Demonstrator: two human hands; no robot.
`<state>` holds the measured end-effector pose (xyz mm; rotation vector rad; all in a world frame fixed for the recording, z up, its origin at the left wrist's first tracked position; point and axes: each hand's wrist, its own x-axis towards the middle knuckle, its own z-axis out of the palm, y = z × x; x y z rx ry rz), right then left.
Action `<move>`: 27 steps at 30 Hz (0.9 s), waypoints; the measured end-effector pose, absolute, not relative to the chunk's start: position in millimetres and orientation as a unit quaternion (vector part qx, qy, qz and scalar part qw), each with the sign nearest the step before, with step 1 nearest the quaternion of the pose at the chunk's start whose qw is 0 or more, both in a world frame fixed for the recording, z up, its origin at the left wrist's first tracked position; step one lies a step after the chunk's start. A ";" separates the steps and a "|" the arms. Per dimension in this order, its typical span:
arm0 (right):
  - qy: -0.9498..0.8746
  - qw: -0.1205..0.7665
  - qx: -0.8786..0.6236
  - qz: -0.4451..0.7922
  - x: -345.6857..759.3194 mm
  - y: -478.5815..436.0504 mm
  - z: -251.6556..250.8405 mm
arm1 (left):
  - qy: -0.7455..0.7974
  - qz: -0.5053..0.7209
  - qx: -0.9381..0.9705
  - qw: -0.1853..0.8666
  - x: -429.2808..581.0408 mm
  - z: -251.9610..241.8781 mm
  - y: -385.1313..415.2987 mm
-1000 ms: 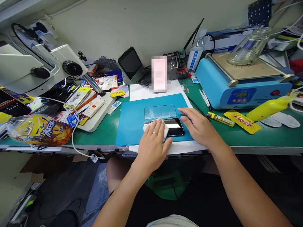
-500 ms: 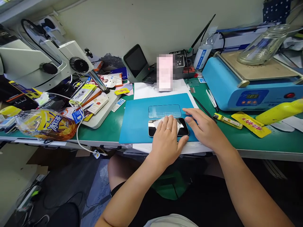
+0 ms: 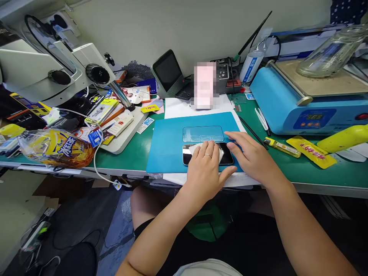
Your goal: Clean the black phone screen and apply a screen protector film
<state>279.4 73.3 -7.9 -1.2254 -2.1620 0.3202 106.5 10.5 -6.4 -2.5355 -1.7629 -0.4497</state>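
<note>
A black smartphone (image 3: 188,155) lies screen up on a blue mat (image 3: 166,138). My left hand (image 3: 205,163) rests over it, fingers together, pressing a white wipe (image 3: 195,148) against the screen. Part of the wipe is hidden under the fingers. At the phone's right end, my right hand (image 3: 250,155) is open, fingers and thumb apart with nothing between them. Whether its thumb touches the phone I cannot tell. A clear, dark-edged screen protector (image 3: 203,134) lies flat just beyond the phone, close to the right fingertips.
To the right stand a blue heating machine (image 3: 287,115) and a yellow bottle (image 3: 345,138). Tweezers (image 3: 262,120) and a yellow pen-like tube (image 3: 283,147) lie beside the mat. On the left are a microscope (image 3: 86,69), a bottle of tea (image 3: 57,147) and a white cable (image 3: 96,165).
The view has shifted slightly, so most things appear a little further right. The left thumb reaches a bit more outward. Both hands keep nearly the same places around the phone.
</note>
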 end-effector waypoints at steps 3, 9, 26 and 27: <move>-0.821 0.310 -0.463 0.122 279.8 73.2 -7.6 | -0.568 -0.144 -0.810 0.015 106.5 -6.6 6.7; -0.824 0.302 -0.461 0.131 281.4 71.5 -7.7 | -0.561 -0.139 -0.816 0.019 94.7 -6.5 -23.5; -0.908 0.184 -0.361 0.108 282.3 79.9 -14.1 | -0.563 -0.154 -0.812 0.010 90.9 -17.9 -31.1; -0.907 0.188 -0.360 0.110 282.2 80.0 -14.2 | -0.564 -0.156 -0.811 0.009 90.7 -18.3 -31.0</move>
